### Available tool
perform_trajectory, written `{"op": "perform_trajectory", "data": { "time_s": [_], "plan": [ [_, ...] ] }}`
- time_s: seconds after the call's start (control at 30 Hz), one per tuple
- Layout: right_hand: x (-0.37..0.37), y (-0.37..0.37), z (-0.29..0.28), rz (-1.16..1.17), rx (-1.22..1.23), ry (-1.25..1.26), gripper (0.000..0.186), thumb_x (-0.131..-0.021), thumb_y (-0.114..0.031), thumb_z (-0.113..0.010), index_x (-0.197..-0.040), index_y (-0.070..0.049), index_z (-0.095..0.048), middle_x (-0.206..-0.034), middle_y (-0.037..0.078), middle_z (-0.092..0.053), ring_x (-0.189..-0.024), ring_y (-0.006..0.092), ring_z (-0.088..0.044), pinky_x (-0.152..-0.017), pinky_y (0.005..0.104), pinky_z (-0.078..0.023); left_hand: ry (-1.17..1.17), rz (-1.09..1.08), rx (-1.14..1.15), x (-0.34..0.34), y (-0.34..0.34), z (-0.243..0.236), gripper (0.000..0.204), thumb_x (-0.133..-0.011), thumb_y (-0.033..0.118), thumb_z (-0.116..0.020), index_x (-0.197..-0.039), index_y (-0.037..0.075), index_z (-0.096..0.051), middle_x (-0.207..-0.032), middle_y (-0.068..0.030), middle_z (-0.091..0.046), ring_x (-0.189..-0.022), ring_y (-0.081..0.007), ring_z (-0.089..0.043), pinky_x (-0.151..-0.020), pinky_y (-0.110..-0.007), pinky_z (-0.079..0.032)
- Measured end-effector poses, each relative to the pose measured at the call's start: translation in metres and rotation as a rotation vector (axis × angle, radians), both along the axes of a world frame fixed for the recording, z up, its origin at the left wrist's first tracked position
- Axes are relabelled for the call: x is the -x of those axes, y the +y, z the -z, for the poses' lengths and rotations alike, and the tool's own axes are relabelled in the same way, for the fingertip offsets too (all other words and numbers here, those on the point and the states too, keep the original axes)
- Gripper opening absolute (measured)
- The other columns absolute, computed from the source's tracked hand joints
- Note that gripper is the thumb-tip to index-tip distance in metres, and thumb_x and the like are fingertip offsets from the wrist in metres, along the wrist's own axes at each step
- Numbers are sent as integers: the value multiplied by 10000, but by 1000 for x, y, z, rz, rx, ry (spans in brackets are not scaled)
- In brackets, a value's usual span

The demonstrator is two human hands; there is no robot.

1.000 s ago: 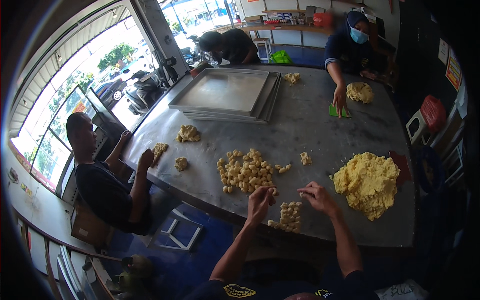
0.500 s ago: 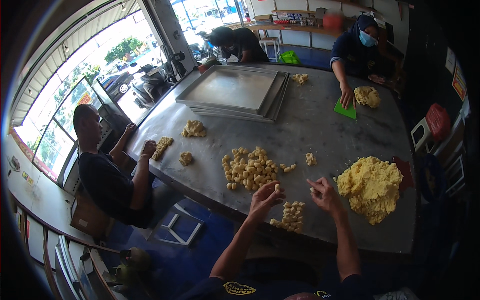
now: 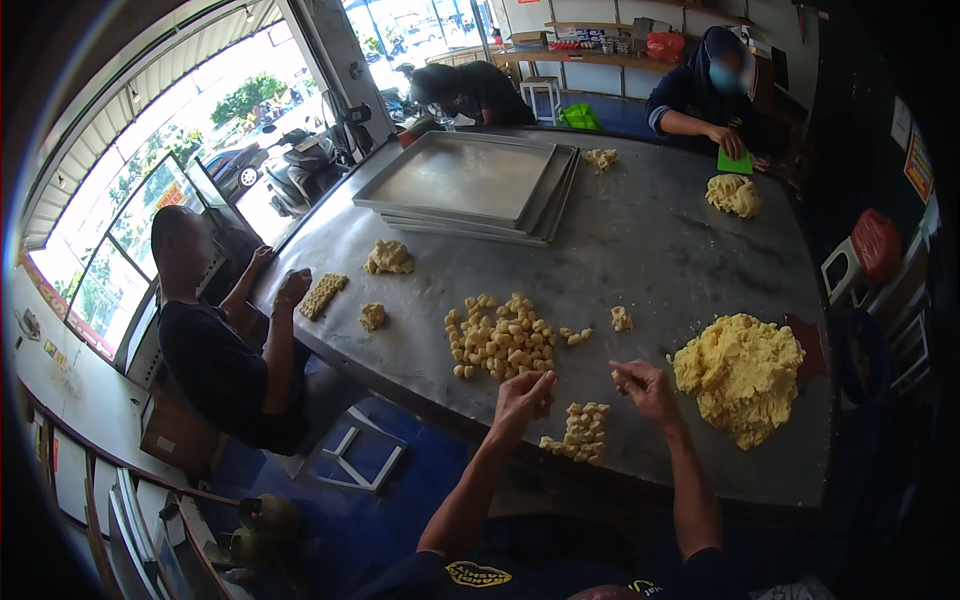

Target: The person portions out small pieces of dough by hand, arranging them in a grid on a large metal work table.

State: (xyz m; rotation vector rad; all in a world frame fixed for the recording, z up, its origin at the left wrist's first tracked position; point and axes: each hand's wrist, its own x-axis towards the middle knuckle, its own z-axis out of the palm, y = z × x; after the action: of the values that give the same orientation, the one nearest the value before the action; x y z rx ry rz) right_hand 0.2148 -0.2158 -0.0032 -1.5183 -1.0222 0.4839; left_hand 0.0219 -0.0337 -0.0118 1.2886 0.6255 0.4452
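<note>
My left hand is pinched beside a heap of small pale dough balls; whatever sits between its fingertips is too small to make out. My right hand has a small dough piece between thumb and fingers. Below and between my hands lie short rows of small dough pieces near the table's near edge. A little lump of dough is above my right hand, and a large crumbly yellow dough mound lies to its right.
Stacked metal trays occupy the back of the steel table. A person works at the left with patterned dough. Another bends over at the back; one at back right holds a green scraper.
My hands have shifted slightly, the left one's fingers closing further. The co-worker at back right has lifted the green scraper and moved it back behind their dough lump.
</note>
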Motion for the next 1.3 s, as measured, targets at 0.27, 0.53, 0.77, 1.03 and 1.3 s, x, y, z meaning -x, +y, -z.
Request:
{"op": "perform_trajectory", "data": {
  "time_s": [0.27,0.53,0.77,1.03,1.3],
  "plan": [
    [-2,5,16,-44,-76,137,166,-962,23,-576,-1107,29,-657,-935,74,-707,-868,124,-698,-762,275,-586,238,169,-1025,3,-33,-2,309,-898,251,-704,-1149,71,-711,-961,-128,-667,-945,-326,-628,-854,-421,-504],
    [-12,-6,6,-96,182,163,220,-951,0,-605,-1171,17,-617,-1065,87,-707,-884,110,-692,-715,257,-567,252,203,-1015,0,-49,-7,225,-909,246,-692,-1022,54,-718,-1023,-130,-675,-1027,-312,-617,-954,-409,-468],
    [7,1,-7,-208,205,-106,516,-892,11,-640,-1386,-121,-573,-1234,84,-678,-818,147,-662,-777,304,-549,54,-189,-616,-2,-47,-17,141,-951,163,-649,-997,44,-707,-956,-105,-732,-829,-199,-715,-727,-323,-555],
    [5,1,17,-394,232,-463,502,-889,-51,-637,-1359,-225,-613,-1236,77,-674,-1064,263,-640,-985,384,-482,37,-57,-326,6,-25,-8,241,-998,192,-596,-1101,-14,-666,-847,-57,-711,-701,-104,-653,-631,-265,-514],
    [2,-8,3,-278,366,-323,544,-844,-92,-704,-1371,-187,-609,-992,58,-666,-850,173,-609,-780,317,-524,-9,14,-125,6,-22,-9,316,-1031,260,-569,-1096,-38,-652,-878,-84,-715,-753,-123,-675,-619,-267,-514]
  ]
}}
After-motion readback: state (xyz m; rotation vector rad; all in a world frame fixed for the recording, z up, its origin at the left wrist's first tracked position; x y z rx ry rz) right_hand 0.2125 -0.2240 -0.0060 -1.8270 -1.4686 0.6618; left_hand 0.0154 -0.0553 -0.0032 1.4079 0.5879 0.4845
